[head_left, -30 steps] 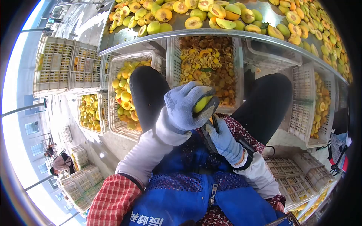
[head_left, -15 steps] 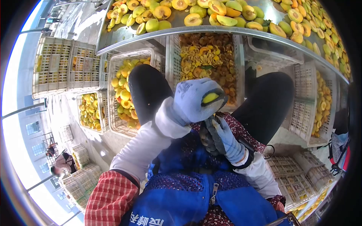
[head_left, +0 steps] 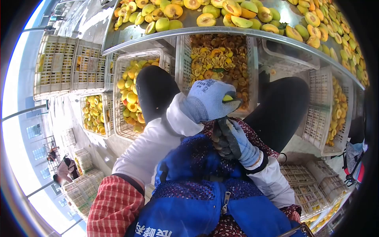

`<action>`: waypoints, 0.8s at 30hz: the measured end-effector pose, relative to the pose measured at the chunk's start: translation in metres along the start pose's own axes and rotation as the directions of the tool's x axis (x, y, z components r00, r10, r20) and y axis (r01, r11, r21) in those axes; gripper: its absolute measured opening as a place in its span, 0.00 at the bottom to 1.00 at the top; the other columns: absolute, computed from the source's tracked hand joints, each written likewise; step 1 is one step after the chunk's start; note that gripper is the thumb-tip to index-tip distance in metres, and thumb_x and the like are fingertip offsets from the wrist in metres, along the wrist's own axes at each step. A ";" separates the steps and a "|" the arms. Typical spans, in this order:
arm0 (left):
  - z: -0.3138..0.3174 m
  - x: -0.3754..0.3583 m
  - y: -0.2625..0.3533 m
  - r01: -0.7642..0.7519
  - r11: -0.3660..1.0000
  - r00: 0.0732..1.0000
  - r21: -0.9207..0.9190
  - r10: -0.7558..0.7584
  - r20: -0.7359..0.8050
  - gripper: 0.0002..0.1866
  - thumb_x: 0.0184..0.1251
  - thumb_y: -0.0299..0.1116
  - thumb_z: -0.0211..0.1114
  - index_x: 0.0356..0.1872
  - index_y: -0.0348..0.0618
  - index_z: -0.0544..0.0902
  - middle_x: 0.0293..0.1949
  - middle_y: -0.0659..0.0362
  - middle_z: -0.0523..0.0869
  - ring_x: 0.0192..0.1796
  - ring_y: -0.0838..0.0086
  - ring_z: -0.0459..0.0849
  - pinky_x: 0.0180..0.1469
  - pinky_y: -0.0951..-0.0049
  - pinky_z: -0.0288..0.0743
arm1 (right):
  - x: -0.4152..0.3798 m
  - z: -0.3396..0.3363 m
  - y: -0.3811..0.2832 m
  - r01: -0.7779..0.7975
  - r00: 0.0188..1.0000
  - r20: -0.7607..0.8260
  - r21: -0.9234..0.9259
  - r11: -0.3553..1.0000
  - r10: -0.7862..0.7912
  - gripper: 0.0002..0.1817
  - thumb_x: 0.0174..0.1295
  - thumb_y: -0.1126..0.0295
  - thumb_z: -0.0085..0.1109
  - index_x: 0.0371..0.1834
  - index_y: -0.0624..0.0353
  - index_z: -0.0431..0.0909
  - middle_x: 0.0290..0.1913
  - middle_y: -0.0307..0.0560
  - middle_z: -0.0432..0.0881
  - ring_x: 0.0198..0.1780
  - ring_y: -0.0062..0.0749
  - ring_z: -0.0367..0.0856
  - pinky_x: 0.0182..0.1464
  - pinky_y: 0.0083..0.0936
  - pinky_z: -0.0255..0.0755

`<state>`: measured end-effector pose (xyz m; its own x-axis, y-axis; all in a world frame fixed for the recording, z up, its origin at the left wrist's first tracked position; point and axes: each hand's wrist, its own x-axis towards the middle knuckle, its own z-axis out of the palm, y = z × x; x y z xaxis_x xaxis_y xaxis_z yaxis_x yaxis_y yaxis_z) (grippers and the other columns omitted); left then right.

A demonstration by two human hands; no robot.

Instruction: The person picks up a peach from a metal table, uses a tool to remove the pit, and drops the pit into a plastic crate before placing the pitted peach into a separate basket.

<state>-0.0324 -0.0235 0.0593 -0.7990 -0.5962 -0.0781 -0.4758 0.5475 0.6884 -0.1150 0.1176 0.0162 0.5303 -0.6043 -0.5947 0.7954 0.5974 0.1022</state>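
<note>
Rolled over and shifted rightward since a second ago, the left hand (head_left: 213, 100) turns its printed, pale blue knit back up, and less of the fruit (head_left: 227, 98) shows. Its fingers curl around that fruit, leaving a smooth, yellow-green sliver between the dark-coated thumb and fingers, above the lap. Just below, touching or nearly so, the right hand (head_left: 235, 140) has its fingers bent, the dark palm coating creased and dull; whether they grip anything I cannot tell.

Between the knees, clad in matte black cloth (head_left: 156, 91), stands a crate (head_left: 184, 59) of rigid plastic, heaped with curled, browned scraps (head_left: 215, 63). Beyond, a shiny metal table (head_left: 237, 31) carries halves (head_left: 206, 19) with hollowed, fibrous orange middles. Another crate, slotted (head_left: 318, 106), stands at the right. Red checked fabric (head_left: 116, 201) covers the left forearm; the blue vest (head_left: 185, 209) has a metal zip (head_left: 226, 203).
</note>
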 end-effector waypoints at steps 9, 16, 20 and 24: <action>0.015 -0.001 -0.002 -0.109 0.978 0.962 -0.176 0.059 -0.265 0.09 0.51 0.36 0.67 0.32 0.46 0.82 0.30 0.54 0.82 0.33 0.58 0.83 0.35 0.66 0.76 | -0.002 -0.003 0.002 0.016 0.989 0.144 0.104 0.994 -0.031 0.21 0.69 0.46 0.38 0.28 0.50 0.68 0.20 0.39 0.66 0.14 0.23 0.61 0.11 0.19 0.52; 0.041 -0.019 -0.014 -0.014 0.806 0.901 -0.591 -0.247 -0.358 0.08 0.58 0.28 0.62 0.37 0.38 0.81 0.33 0.55 0.84 0.36 0.70 0.83 0.40 0.75 0.75 | 0.022 -0.023 0.019 0.547 0.567 0.215 -0.820 0.169 -0.795 0.12 0.69 0.61 0.47 0.44 0.57 0.73 0.29 0.43 0.74 0.22 0.28 0.72 0.22 0.18 0.65; 0.038 -0.029 -0.010 -0.033 0.633 0.829 -0.773 -0.415 -0.375 0.08 0.64 0.28 0.58 0.38 0.32 0.79 0.31 0.61 0.82 0.34 0.81 0.77 0.39 0.81 0.71 | 0.019 -0.014 0.015 0.536 0.638 0.227 -0.817 0.213 -0.735 0.14 0.65 0.66 0.51 0.50 0.62 0.71 0.35 0.51 0.76 0.30 0.38 0.75 0.32 0.25 0.69; 0.026 -0.037 -0.004 0.015 0.540 0.817 -0.842 -0.492 -0.301 0.10 0.66 0.31 0.59 0.38 0.32 0.80 0.30 0.61 0.81 0.32 0.82 0.76 0.36 0.82 0.69 | 0.011 0.000 0.011 0.516 0.702 0.230 -0.817 0.258 -0.674 0.20 0.61 0.71 0.55 0.56 0.67 0.69 0.41 0.60 0.78 0.38 0.47 0.78 0.42 0.32 0.73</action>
<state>-0.0104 0.0117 0.0412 -0.3084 -0.9331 -0.1851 0.0412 -0.2075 0.9774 -0.1000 0.1177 0.0108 -0.0967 -0.9481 -0.3028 0.2392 0.2731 -0.9318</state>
